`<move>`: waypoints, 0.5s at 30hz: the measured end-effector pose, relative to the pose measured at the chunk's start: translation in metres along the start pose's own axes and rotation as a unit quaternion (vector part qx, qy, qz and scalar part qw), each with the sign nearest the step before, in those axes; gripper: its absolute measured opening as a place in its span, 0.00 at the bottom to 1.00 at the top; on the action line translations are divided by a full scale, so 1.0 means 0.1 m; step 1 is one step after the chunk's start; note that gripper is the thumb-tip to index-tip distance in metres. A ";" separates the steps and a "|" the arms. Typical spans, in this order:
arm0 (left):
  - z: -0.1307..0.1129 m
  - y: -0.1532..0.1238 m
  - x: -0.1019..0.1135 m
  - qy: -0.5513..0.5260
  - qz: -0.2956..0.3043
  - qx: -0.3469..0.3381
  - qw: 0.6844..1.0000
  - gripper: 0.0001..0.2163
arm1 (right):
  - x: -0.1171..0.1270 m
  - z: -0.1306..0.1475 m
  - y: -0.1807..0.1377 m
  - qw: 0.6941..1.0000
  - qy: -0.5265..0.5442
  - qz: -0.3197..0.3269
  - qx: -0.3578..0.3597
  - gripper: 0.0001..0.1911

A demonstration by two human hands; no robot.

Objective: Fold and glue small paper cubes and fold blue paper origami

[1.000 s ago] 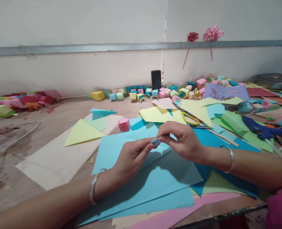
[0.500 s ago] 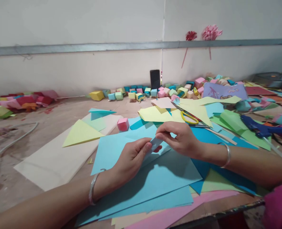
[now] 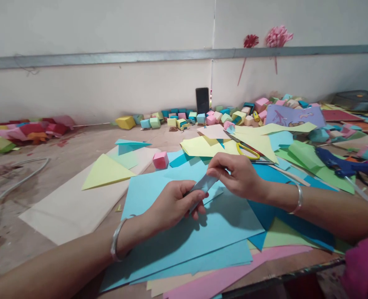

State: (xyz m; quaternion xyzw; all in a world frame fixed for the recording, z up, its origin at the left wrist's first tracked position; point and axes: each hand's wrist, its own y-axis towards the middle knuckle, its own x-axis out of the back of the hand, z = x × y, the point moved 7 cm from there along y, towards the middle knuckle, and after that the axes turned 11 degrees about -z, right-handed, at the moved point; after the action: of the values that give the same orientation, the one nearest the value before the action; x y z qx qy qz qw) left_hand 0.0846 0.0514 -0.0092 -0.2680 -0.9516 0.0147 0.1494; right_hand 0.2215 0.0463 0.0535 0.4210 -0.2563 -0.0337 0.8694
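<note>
A narrow folded strip of light blue paper [image 3: 204, 185] is held between both hands, above the table. My left hand [image 3: 179, 203] is closed round its lower end, thumb pressed on top and fingertips curled beneath. The upper end is pinched by my right hand [image 3: 232, 174] between thumb and forefinger. Under the hands lie large light blue paper sheets [image 3: 159, 249], with darker blue paper [image 3: 289, 228] to the right. A small pink paper cube [image 3: 160, 160] sits just beyond the sheets.
Yellow-handled scissors [image 3: 247, 151] lie behind my right hand. A blue glue gun [image 3: 342, 164] rests at the right on green paper. Several paper cubes [image 3: 154, 122] and a phone [image 3: 202, 99] line the wall. A white cable [image 3: 31, 166] curls at the left.
My left hand has slid down along the strip, so more of the paper shows between the hands. My right hand has shifted slightly up and right, still pinching it.
</note>
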 end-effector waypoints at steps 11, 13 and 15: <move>-0.10 0.07 0.31 0.072 -0.167 -0.100 0.978 0.14 | -0.01 -0.38 0.06 0.992 0.048 -0.004 -0.118 0.07; -0.21 0.07 0.42 0.134 -0.238 -0.177 0.946 0.08 | 0.01 -0.37 0.07 0.998 0.028 -0.012 -0.063 0.07; -0.28 0.05 0.47 0.170 -0.280 -0.239 0.914 0.05 | 0.02 -0.35 0.09 1.000 0.005 -0.010 -0.013 0.06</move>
State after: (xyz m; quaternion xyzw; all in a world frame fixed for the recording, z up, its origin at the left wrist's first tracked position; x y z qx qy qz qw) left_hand 0.0567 0.0782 0.0304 -0.0164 -0.9231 -0.3016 0.2382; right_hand 0.2380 0.0762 0.0429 0.4123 -0.2470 -0.0441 0.8758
